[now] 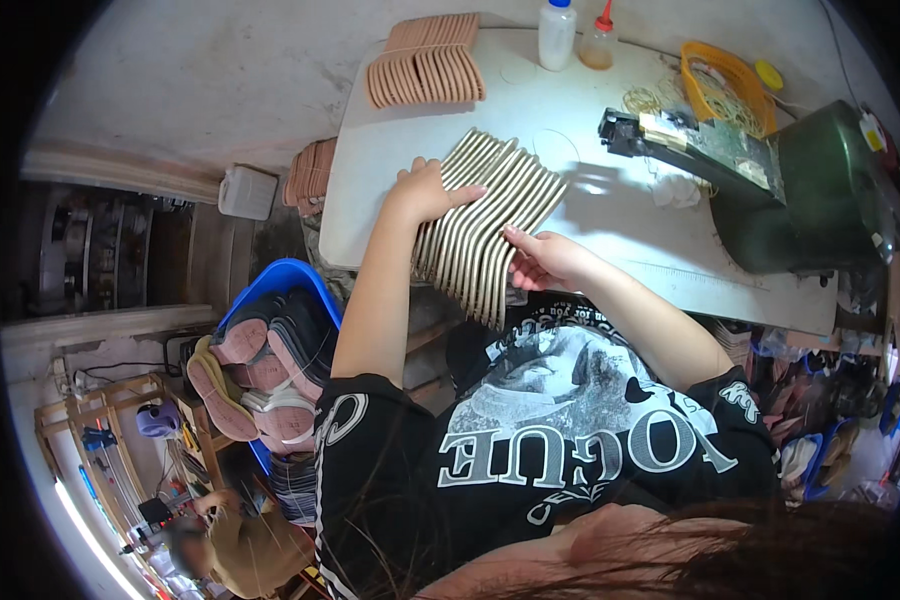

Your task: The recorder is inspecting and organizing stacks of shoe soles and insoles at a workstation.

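A stack of curved, gold-coloured insole-like pieces (480,220) is nested edge to edge, its near end jutting past the front edge of the white table (370,180). My left hand (432,192) grips its left side, thumb stretched across the top; the other fingers are partly hidden. At the right side, my right hand (548,258) pinches the near part, thumb on top and fingers curled beneath. Farther back on the table lies a similar bundle of pinkish-tan curved pieces (425,65), tied with a thin band.
A dark green machine (800,190) with a long arm stands on the right. Behind it sits a yellow basket (720,75) of bands. Two bottles, one white (557,40) and one red-tipped (599,45), stand at the back. Lower left, a blue bin (295,275) holds soles; a person (250,545) works beyond.
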Tool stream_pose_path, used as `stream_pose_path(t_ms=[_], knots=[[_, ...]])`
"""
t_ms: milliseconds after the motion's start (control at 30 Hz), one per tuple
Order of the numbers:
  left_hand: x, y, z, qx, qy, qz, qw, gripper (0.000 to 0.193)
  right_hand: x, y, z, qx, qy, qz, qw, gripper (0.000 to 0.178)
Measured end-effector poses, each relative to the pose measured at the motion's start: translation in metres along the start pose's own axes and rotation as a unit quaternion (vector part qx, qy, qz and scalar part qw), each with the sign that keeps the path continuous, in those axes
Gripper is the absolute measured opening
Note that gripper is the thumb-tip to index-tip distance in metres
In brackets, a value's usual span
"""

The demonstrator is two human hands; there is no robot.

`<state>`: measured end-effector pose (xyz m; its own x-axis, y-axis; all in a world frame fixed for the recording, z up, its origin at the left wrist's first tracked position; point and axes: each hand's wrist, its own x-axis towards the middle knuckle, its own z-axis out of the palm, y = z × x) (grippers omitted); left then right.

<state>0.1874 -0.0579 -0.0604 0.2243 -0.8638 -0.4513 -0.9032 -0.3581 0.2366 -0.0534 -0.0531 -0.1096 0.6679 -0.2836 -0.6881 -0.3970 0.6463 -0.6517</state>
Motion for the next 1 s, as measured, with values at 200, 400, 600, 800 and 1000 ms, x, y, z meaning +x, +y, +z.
stream_pose_path(t_ms=[200,400,600,800,1000], knots=[[-0.020,0.015,0.024,-0.018,-0.006,0.072,0.997,0.094,-0.027,0.029,0.003,0.122,-0.064,0.046,0.989,0.037],[-0.059,0.058,0.030,0.036,-0.009,0.095,0.995,0.082,-0.076,0.035,0.011,0.492,-0.157,0.102,0.850,0.030],[-0.076,0.064,0.033,0.043,0.029,0.095,0.994,0.081,-0.108,0.025,-0.034,0.305,-0.195,0.070,0.930,0.024],[-0.094,0.082,0.045,0.080,0.062,0.180,0.978,0.080,-0.113,0.002,-0.053,-0.108,0.163,-0.253,0.948,0.042],[-0.080,0.070,0.036,-0.037,0.022,0.239,0.970,0.072,-0.060,0.037,-0.054,-0.466,0.273,-0.313,0.781,0.081]])
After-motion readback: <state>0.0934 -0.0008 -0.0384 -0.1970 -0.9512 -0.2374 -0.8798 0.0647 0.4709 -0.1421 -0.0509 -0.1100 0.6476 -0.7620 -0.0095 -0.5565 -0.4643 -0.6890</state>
